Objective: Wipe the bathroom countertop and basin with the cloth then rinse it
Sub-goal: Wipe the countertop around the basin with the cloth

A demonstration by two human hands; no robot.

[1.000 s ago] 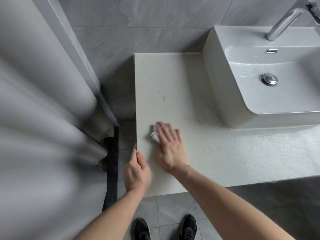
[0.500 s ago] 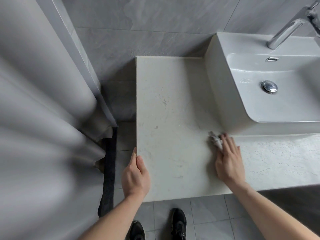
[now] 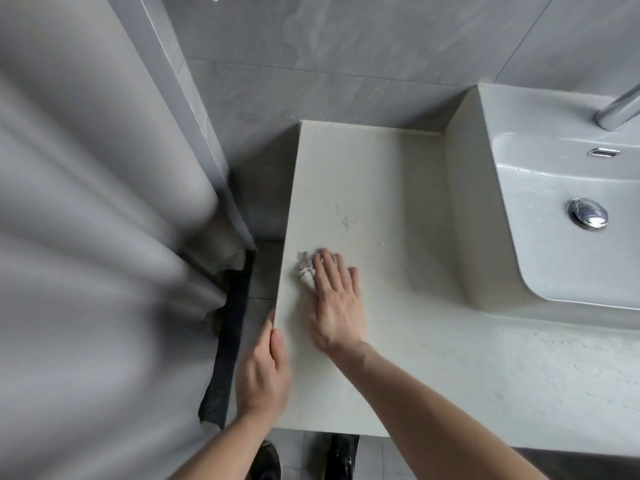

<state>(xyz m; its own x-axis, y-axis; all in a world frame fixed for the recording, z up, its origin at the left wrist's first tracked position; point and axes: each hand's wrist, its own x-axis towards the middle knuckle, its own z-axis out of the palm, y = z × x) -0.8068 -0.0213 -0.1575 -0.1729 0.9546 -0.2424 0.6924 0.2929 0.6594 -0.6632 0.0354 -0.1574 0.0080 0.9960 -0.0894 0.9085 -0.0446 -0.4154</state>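
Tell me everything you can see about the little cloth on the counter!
The cloth is small, pale grey-white and crumpled into a wrinkly wad, so it looks soft and thin. Only its left part shows; the rest is hidden under the right hand, whose straight fingers press it flat onto the countertop. It lies near the countertop's left edge, well away from the basin. Whether it is wet cannot be told. The left hand does not touch it.

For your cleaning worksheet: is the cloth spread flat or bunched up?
Bunched up. The cloth shows as a small crumpled wad beyond the fingertips of the right hand, pressed flat on the countertop.
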